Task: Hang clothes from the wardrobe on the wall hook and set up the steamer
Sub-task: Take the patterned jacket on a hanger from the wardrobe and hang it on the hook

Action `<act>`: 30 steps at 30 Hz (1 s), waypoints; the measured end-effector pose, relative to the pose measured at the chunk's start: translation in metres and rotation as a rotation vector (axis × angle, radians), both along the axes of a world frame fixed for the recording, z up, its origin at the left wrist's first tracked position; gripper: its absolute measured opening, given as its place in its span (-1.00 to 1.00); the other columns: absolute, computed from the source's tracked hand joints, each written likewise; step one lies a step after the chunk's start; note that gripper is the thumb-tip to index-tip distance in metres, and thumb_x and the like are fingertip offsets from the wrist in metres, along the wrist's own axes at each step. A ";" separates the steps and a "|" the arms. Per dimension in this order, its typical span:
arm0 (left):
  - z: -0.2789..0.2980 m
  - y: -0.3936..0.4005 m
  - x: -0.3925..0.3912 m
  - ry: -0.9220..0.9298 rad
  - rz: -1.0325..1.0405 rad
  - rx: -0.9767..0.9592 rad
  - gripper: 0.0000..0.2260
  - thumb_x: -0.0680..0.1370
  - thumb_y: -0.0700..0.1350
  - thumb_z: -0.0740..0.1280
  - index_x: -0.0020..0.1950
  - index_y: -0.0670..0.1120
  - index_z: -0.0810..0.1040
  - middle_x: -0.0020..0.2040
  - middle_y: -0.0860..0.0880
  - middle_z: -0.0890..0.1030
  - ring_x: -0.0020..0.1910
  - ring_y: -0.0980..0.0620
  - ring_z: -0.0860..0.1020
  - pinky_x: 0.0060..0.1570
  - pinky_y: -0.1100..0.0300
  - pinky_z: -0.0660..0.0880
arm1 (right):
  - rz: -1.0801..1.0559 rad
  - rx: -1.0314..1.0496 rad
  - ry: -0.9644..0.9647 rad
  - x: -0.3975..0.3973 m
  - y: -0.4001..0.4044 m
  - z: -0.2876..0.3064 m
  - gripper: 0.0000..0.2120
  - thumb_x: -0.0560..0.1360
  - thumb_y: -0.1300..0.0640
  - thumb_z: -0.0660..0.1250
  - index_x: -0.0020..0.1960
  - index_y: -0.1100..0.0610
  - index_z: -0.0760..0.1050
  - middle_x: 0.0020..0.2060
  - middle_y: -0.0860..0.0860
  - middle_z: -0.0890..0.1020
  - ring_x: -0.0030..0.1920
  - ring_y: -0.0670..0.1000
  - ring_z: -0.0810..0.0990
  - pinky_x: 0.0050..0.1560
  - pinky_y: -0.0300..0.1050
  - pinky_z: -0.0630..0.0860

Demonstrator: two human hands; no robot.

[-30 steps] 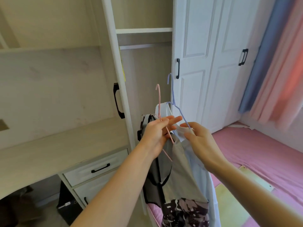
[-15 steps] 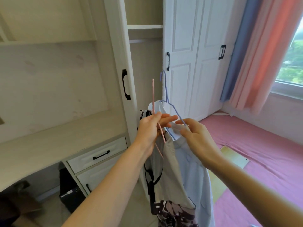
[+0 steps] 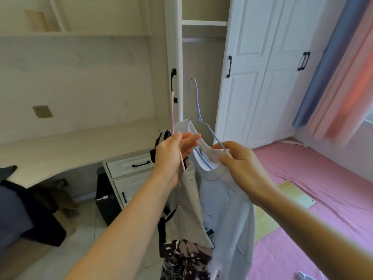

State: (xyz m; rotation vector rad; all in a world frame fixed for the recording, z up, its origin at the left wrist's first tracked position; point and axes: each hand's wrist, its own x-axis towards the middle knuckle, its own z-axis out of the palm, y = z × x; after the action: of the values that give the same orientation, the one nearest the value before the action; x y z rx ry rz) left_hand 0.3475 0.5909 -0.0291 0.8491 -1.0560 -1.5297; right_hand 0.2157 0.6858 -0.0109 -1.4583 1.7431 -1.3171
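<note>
My left hand (image 3: 171,152) grips the stem of a pink wire hanger (image 3: 172,112), from which a grey mesh garment (image 3: 188,201) and a dark patterned piece (image 3: 185,257) hang. My right hand (image 3: 236,164) pinches the collar of a pale blue T-shirt (image 3: 228,201) together with one arm of a purple wire hanger (image 3: 196,102). Both hangers are held in the air in front of the open wardrobe (image 3: 201,67). Neither a wall hook nor a steamer is in view.
A white desk (image 3: 60,150) with drawers (image 3: 131,165) runs along the left, with a dark computer tower (image 3: 107,201) beneath it and a dark chair (image 3: 22,209) at far left. A pink bed (image 3: 323,188) fills the right. Curtains (image 3: 339,67) hang at the far right.
The view has swung left and slightly down, so the desk and chair show more. Both hands keep the same hold on the hangers and clothes.
</note>
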 end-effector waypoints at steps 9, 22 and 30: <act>-0.001 0.056 0.030 0.159 0.230 0.048 -0.71 0.68 -0.13 0.07 0.22 -0.24 0.49 0.06 -0.11 0.68 0.01 -0.01 0.67 0.02 0.19 0.59 | 0.284 -0.043 0.100 0.020 0.039 -0.006 -0.76 0.59 0.18 0.17 0.16 0.01 0.54 -0.20 -0.17 0.57 -0.28 -0.30 0.49 -0.32 -0.49 0.36; 0.003 0.085 0.106 0.187 0.555 0.037 -0.73 0.65 -0.18 0.12 0.30 -0.23 0.43 0.21 -0.09 0.61 0.10 -0.03 0.62 0.01 0.12 0.58 | 0.635 -0.040 0.106 0.098 0.026 -0.020 -0.74 0.56 0.23 0.20 0.15 0.00 0.56 -0.04 -0.05 0.64 0.01 -0.10 0.56 0.04 -0.18 0.46; 0.001 0.082 0.185 0.141 0.683 -0.010 -0.84 0.67 -0.19 0.09 0.13 -0.06 0.44 0.27 -0.13 0.56 0.16 -0.07 0.59 0.05 0.08 0.57 | 0.814 -0.067 0.110 0.172 0.001 -0.027 -0.74 0.55 0.24 0.19 0.10 -0.02 0.56 -0.09 0.07 0.64 -0.07 0.04 0.56 -0.08 -0.14 0.44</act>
State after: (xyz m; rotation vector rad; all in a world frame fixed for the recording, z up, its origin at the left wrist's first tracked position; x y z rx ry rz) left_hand 0.5329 0.6734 -0.0278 0.9530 -0.5775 -0.9837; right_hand 0.3879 0.6868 -0.0383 -1.9974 0.9571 -0.8604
